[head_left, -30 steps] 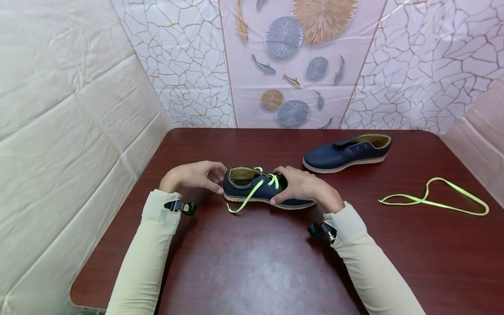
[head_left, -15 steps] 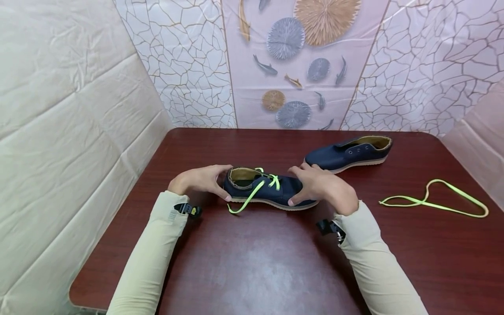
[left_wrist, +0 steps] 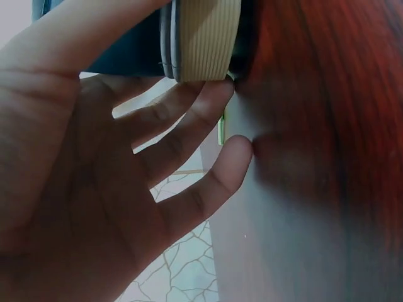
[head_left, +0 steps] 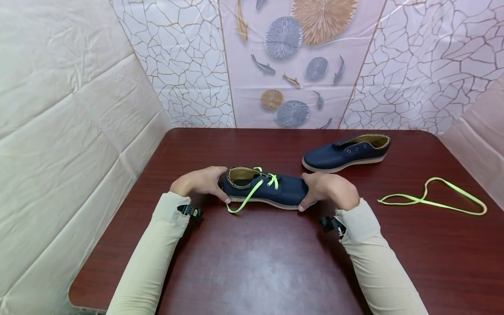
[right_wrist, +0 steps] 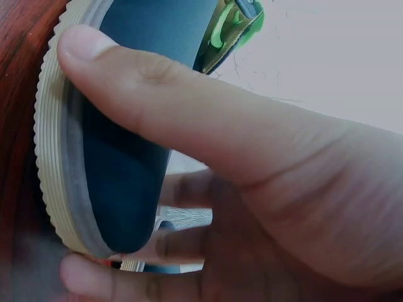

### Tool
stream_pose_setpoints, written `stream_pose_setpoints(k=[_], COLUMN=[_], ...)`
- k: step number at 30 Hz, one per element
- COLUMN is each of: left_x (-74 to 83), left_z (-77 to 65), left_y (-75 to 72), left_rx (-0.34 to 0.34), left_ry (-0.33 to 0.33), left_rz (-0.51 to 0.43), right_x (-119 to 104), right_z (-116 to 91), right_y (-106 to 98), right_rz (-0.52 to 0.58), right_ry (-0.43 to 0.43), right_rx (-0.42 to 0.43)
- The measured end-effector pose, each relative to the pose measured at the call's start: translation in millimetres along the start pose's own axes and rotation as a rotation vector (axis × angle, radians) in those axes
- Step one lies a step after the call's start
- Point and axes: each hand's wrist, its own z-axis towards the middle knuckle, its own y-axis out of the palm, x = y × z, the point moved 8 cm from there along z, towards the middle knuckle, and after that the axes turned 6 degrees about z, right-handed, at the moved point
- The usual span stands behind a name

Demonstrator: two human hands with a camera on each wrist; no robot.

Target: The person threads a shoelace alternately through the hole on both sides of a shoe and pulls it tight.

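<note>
A navy shoe [head_left: 292,190] with a pale sole lies lengthwise before me, toe to the right. A neon-green shoelace [head_left: 253,196] runs through its eyelets, one loose end trailing over the near side onto the table. My left hand [head_left: 202,180] holds the heel, thumb on the near side. Ribbed heel sole [left_wrist: 208,41] shows between thumb and fingers in the left wrist view. Around the toe curls my right hand [head_left: 331,189]; its thumb [right_wrist: 88,47] presses the sole edge in the right wrist view, the other fingers on the far side.
Farther back on the right stands a second navy shoe [head_left: 334,158] with bare eyelets. Another neon-green shoelace [head_left: 433,203] lies loosely looped at the table's right. The dark red table [head_left: 252,262] ends at a patterned wall covering [head_left: 197,65].
My right hand has slid right from beside the laces to the toe. My left hand has moved right onto the heel. The shoe stays about where it was.
</note>
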Motion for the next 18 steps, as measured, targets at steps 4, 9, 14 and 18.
stream_pose_setpoints(k=[4,9,14,18], left_x=[-1.5,-5.9,-7.4,-10.3], left_z=[2.7,6.2,7.0,5.8], left_y=[-0.3,-1.3,-6.7,-11.1], left_rx=[0.016,0.061,0.152,0.205], left_ry=[-0.002,-0.001,0.030,-0.007], left_rz=[0.048,0.051,0.048,0.075], right_x=[8.9,21.7,30.8,35.4], right_z=[-2.1,-0.8,7.9,15.1], right_y=[2.7,3.3,-3.9,-2.4], right_rz=[0.056,0.154,0.184,0.215], right_ry=[0.093,0.200,0.225,0.194], right_rx=[-0.049,-0.036,0.124,0.156])
